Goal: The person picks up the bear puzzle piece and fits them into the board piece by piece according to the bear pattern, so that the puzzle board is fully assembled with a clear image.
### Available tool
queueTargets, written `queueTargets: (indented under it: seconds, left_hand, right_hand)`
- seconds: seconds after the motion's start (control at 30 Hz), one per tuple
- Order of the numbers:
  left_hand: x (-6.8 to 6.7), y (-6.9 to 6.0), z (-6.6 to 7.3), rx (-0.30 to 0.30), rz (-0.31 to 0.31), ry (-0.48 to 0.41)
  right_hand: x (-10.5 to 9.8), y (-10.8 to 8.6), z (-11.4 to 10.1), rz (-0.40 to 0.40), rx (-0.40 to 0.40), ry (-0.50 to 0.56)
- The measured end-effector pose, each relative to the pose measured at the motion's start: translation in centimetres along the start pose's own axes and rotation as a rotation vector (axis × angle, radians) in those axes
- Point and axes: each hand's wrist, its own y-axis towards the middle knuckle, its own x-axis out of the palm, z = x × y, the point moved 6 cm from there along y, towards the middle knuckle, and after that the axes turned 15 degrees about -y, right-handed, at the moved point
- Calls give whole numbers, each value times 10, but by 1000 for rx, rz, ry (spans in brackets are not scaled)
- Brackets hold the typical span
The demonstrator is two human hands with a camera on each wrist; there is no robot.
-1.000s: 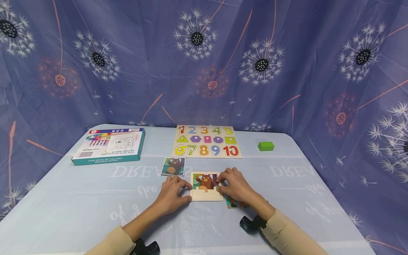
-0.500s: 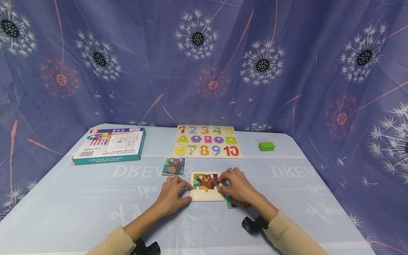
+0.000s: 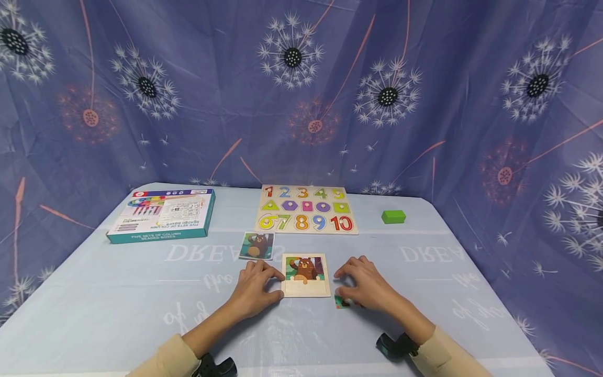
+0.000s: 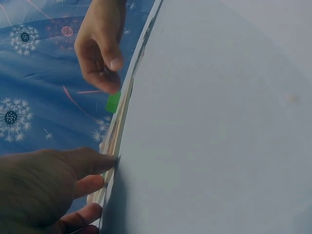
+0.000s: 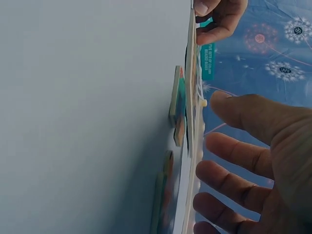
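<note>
Touches the left edge of a square pale wooden bear-puzzle tray (image 3: 306,289) with a loosely spread left hand (image 3: 254,288). Hangs a wide, unladen right hand (image 3: 365,285) over a flat teal-green puzzle piece (image 3: 341,302), just off the tray's right edge. Cannot tell its half-covered long axis. Leaves room over pale-blue cloth (image 3: 292,335) between both wrists.

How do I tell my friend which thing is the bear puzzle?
On the pale blue table, look between the left hand and right hand. The puzzle is the square wooden board. Unlike the bear card behind it to the left, it has a pale wooden rim and its near part shows bare wood.
</note>
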Motion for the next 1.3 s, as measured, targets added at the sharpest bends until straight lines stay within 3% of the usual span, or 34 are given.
queueTargets:
  seconds: [0.27,0.47,1.3]
  left_hand:
    - [0,0,0,-3,-4,-3]
    - [0,0,0,-6,-2,-3]
    - [1,-1,-2,-4,-8,1]
  right_hand:
    - [-1,-20,5,49,-34,-28]
    - [3,-29,9,30,-37,-37]
    - [7,-38,10,63,-79,-35]
